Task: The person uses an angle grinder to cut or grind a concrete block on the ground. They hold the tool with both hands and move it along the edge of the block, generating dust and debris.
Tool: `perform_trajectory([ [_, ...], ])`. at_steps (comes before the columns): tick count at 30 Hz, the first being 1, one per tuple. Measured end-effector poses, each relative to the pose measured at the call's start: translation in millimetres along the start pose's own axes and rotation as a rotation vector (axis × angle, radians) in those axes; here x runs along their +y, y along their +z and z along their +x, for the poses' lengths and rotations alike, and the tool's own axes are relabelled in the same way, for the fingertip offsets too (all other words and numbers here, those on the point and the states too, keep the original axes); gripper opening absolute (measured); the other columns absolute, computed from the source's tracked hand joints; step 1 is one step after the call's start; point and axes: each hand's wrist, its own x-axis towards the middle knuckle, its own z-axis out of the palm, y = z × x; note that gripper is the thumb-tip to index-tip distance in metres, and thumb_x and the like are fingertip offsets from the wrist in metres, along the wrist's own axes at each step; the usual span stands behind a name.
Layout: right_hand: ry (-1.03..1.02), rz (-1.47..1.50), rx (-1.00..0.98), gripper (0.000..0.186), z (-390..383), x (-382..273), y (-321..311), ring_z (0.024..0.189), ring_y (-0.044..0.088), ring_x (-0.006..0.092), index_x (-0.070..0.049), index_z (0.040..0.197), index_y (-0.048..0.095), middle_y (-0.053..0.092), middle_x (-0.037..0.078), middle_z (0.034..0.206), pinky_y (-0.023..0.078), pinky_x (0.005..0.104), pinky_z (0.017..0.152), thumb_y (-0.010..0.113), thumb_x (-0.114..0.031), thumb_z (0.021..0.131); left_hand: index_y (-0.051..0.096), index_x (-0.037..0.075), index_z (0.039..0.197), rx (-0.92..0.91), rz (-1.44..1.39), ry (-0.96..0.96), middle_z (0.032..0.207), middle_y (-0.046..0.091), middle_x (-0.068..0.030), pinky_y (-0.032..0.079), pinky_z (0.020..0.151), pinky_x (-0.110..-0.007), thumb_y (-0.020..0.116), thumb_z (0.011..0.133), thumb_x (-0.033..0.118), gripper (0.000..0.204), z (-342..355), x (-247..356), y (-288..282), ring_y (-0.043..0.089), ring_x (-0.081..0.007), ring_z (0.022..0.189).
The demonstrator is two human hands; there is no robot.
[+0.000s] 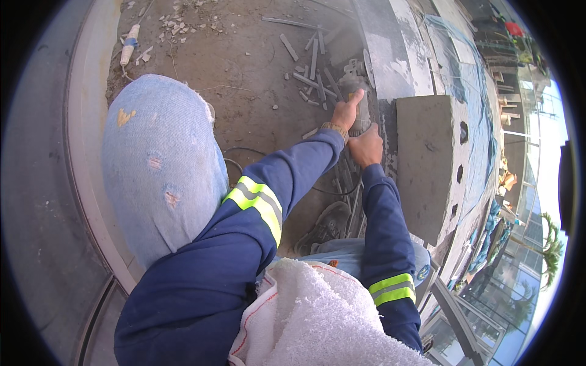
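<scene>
My left hand (348, 111) grips the body of a dusty angle grinder (360, 110) beside its head, wrist in a navy sleeve. My right hand (366, 145) is closed round the grinder's rear end, from which a dark cord seems to trail. The grinder's disc is at the edge of a grey slab strip (386, 58), with dust hazing around it. Long cut strips (314, 59) of grey material lie scattered just left of the tool. My bent knee in torn jeans (155, 143) and a white towel (326, 311) fill the near view.
A concrete block with holes (427, 165) stands right of my hands. Blue sheeting (473, 165) lies beyond it. A white cable connector (129, 46) and rubble lie at the upper left. My shoe (323, 226) rests on the dusty floor. A pale ledge (91, 73) runs along the left.
</scene>
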Motion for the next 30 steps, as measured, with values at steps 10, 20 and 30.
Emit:
perform_trajectory([
  [10, 0.023, -0.017, 0.0, 0.086, 6.2, -1.6, 1.5, 0.107, 0.069, 0.0484, 0.007, 0.126, 0.051, 0.069, 0.035, 0.11, 0.055, 0.0507, 0.094, 0.087, -0.047, 0.069, 0.071, -0.002, 0.096, -0.013, 0.007, -0.018, 0.083, 0.072, -0.0138, 0.057, 0.068, -0.036, 0.067, 0.092, 0.059, 0.062, -0.6, 7.6, 1.2, 0.07, -0.0238, 0.071],
  [20, -0.004, 0.005, 0.002, 0.087, 8.9, 8.7, 4.0, 0.106, 0.069, 0.0484, 0.008, 0.124, 0.051, 0.069, 0.035, 0.109, 0.055, 0.0507, 0.094, 0.086, -0.049, 0.069, 0.072, -0.004, 0.097, 0.039, 0.101, -0.001, 0.086, 0.073, -0.0142, 0.056, 0.075, -0.035, 0.064, 0.092, 0.063, 0.068, -13.9, 18.2, 6.7, 0.07, -0.0233, 0.075],
  [30, -0.01, 0.048, -0.013, 0.088, -8.6, 6.0, -0.8, 0.106, 0.069, 0.0489, 0.01, 0.122, 0.052, 0.069, 0.037, 0.109, 0.055, 0.0488, 0.093, 0.087, -0.049, 0.067, 0.071, -0.002, 0.097, 0.031, 0.059, -0.02, 0.084, 0.072, -0.0139, 0.058, 0.069, -0.036, 0.066, 0.092, 0.063, 0.065, 7.8, -9.7, -4.0, 0.071, -0.0242, 0.073],
])
